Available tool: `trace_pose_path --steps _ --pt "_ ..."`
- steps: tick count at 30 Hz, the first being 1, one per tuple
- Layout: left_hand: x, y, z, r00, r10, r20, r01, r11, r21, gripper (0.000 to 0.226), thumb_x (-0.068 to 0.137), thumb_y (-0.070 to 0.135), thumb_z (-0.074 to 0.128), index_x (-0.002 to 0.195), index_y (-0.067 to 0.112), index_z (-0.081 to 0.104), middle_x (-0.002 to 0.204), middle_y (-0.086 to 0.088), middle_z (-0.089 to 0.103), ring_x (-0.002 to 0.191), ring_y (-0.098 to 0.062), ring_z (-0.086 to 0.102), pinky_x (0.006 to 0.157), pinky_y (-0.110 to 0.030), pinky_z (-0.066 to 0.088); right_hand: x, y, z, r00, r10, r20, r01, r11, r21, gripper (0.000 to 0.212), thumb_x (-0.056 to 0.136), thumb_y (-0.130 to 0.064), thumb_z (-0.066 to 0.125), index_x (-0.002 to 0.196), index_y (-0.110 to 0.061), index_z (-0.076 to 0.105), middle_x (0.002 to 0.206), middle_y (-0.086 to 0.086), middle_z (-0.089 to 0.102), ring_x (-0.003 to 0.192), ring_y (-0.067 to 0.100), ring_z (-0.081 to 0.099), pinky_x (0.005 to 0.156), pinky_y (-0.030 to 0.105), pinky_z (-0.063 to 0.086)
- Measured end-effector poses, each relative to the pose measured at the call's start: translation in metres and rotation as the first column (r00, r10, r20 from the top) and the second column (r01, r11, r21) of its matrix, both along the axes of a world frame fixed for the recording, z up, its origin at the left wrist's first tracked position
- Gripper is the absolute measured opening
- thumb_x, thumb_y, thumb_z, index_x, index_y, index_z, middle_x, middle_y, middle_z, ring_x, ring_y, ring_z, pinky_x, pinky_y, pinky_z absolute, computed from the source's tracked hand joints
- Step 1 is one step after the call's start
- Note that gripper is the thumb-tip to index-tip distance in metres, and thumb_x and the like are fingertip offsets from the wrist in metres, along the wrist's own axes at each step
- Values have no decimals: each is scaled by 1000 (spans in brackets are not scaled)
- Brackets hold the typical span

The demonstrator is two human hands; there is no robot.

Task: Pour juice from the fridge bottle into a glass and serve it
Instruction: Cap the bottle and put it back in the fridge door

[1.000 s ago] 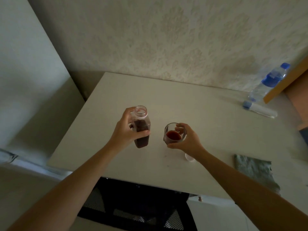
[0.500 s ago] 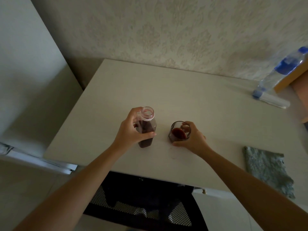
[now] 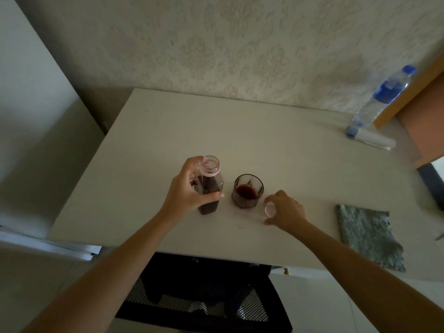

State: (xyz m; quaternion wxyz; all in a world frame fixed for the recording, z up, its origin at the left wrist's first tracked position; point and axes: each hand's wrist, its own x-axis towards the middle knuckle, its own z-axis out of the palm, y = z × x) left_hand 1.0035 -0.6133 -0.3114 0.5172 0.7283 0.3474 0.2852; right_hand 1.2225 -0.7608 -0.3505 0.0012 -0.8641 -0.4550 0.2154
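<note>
Juice bottle [image 3: 209, 188]: uncapped, upright at centre frame on the white table [image 3: 276, 145], left hand [image 3: 189, 193] wrapped around it. Glass [image 3: 247, 191]: just right, part-filled with dark juice, unheld. Right hand [image 3: 286, 210]: lower right of glass, fingers pinching a small white cap [image 3: 269, 209].

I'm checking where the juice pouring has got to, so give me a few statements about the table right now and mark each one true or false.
1. The juice bottle stands upright with its mouth uncapped. True.
2. The glass is empty. False: dark red juice sits in its lower part.
3. The left hand grips the juice bottle. True.
4. The right hand holds the glass. False: it is beside the glass, fingers on a small white cap.
5. A grey-green cloth lies on the table, right of the glass. True.
</note>
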Motion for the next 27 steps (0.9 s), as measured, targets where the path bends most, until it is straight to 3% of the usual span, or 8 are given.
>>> trace_pose_path --steps 3,7,11,13,16,19,23,27 --pt "1 -2 1 1000 -5 -8 5 1000 1 83 45 35 88 117 31 47 113 9 65 107 -9 61 96 -43 48 1 0 -1 999 34 23 -35 999 38 37 74 -26 74 109 -27 61 111 -1 54 99 23 58 75 28 41" --pt "2 -2 13 1000 -3 -11 4 1000 12 82 44 37 88 115 33 48 111 11 66 106 -7 61 95 -41 49 5 1 11 1000 -28 9 26 989 147 36 74 -18 69 108 -25 60 109 1 58 95 22 59 73 25 38" --pt "4 0 47 999 2 -45 1 998 68 82 43 46 85 114 41 46 107 21 63 99 5 59 90 -29 52 13 15 69 996 -81 -33 87 936 341 34 71 -19 72 101 -24 58 101 1 63 83 16 57 63 22 40" --pt "9 1 70 998 4 -57 3 992 124 81 44 53 82 114 43 44 106 25 60 98 8 58 86 -25 52 11 26 113 994 -69 -87 103 869 484 30 71 -21 73 99 -27 62 98 -2 67 78 12 62 62 22 48" --pt "18 4 112 999 17 -49 -6 976 217 81 46 56 80 116 40 43 106 26 58 98 7 57 83 -26 53 -1 43 189 957 -1 -291 199 733 651 29 71 -21 77 99 -25 68 95 -7 69 75 4 67 66 22 56" --pt "30 5 150 1000 24 -3 -22 955 296 81 49 51 84 118 34 44 107 20 59 97 1 59 82 -26 53 -17 56 256 873 135 -469 308 594 743 29 72 -19 78 97 -19 64 97 -4 69 81 10 69 71 23 56" --pt "43 4 191 998 48 42 -60 932 359 82 51 47 86 120 31 45 108 17 60 96 -2 60 80 -24 53 -29 64 311 794 294 -532 376 450 810 18 71 -13 78 84 -15 65 99 3 71 89 18 69 84 35 56" --pt "48 0 219 996 62 59 -80 914 397 82 53 49 85 121 34 42 106 17 61 94 -3 61 78 -22 53 -32 65 333 803 369 -468 289 446 847 14 71 -19 78 81 -17 68 102 -3 72 99 12 66 97 42 48"
